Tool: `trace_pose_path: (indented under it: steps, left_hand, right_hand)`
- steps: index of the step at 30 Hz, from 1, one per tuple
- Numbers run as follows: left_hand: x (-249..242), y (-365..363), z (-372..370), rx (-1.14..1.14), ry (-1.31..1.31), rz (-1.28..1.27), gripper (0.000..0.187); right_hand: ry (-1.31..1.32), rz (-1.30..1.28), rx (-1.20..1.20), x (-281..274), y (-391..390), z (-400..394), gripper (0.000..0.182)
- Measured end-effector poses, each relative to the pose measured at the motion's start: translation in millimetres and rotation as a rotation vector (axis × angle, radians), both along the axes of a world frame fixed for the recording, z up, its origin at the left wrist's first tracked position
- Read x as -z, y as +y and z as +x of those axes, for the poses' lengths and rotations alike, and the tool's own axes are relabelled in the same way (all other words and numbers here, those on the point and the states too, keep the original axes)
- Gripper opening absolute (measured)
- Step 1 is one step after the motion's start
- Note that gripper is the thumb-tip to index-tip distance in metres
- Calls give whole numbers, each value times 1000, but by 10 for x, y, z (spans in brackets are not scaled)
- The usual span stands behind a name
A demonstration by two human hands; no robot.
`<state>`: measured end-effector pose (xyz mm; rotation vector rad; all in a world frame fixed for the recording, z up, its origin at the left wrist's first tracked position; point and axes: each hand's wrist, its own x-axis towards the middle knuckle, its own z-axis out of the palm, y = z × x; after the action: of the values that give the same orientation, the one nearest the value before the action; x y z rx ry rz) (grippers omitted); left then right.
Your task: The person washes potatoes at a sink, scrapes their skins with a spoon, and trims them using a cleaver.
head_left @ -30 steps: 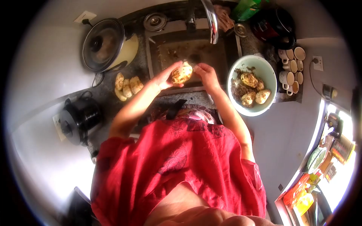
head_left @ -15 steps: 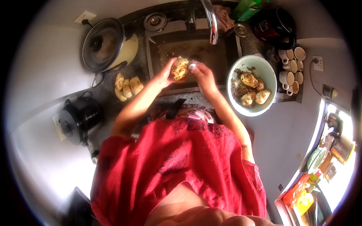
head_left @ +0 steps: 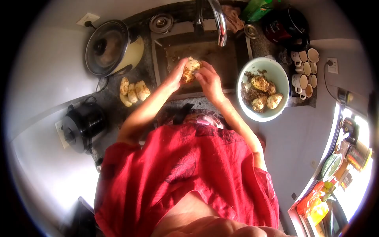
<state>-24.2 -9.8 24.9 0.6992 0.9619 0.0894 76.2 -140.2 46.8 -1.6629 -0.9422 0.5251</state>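
Note:
A knobbly, pale yellow root vegetable [head_left: 191,70] with brown patches of skin is held over the front part of the sink [head_left: 172,96]. My left hand [head_left: 177,75] is wrapped round its left side. My right hand [head_left: 209,81] is closed at its right side, with the thumb and fingertips against the surface. A small greyish thing shows at the right fingertips, too small to name. Several similar, cleaner pieces [head_left: 132,92] lie on the counter to the left. More brown-patched roots [head_left: 274,101] sit among dark scraps in the pale green bowl [head_left: 282,75] to the right.
The curved metal tap [head_left: 220,23] hangs over the sink. A lidded cream cooker [head_left: 134,53] and a black pot [head_left: 85,122] stand left. Several mugs [head_left: 301,81], a black cooker [head_left: 290,27] and a green bottle [head_left: 256,10] are at the right. A drain strainer [head_left: 161,23] lies behind.
My right hand has moved inward, from just beside the root vegetable onto its right side. The root has turned slightly in my left hand. The bright spot at the right fingertips no longer shows.

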Motion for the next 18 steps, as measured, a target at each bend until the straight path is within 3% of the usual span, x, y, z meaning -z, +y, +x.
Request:
trace_pose_path:
  steps: [4,7,8,12,14,17,18]
  left_hand:
    - [96,71,11,108,-17,125,48]
    - [117,132,-2,69,21,33,48]
    - [90,145,-26,101,1,-16,48]
    - [-8,89,-14,59,29,-110,51]
    - [-9,104,27,13,-29,-217,52]
    - [27,40,29,-42,-65,-221,49]
    - [-5,30,20,-68,-64,-269,46]
  right_hand:
    - [-70,-80,0,-114,17,22,14]
    - [435,-160,74,-40,94,86,15]
    - [463,-185,108,-13,97,181,17]
    - [479,-201,66,63,45,202,16]
    - [431,21,52,80,52,119,15]
    - [400,-62,63,104,47,122,14]
    - [279,-61,74,209,70,141,14]
